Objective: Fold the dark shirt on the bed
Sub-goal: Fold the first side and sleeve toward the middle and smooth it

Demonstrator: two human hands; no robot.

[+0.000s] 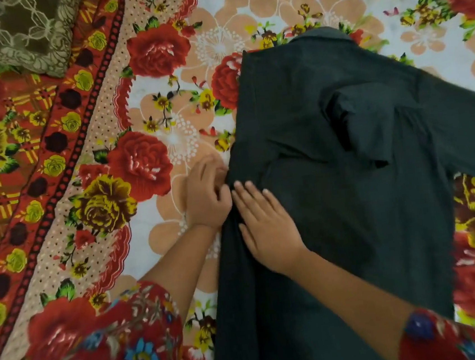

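Observation:
The dark shirt [350,203] lies flat on the flowered bedsheet [164,105], collar at the far end. Its left side is folded inward, with one sleeve doubled over the back near the middle. The other sleeve stretches out to the right edge of view. My left hand [207,196] pinches the folded left edge of the shirt, fingers curled on the cloth. Right beside it, my right hand [268,229] lies flat on the shirt with fingers spread, pressing the fabric down.
A brown patterned pillow [10,33] sits at the far left corner. The red bordered strip of the bedsheet [10,174] runs along the left. Open sheet lies beyond the collar and to the left of the shirt.

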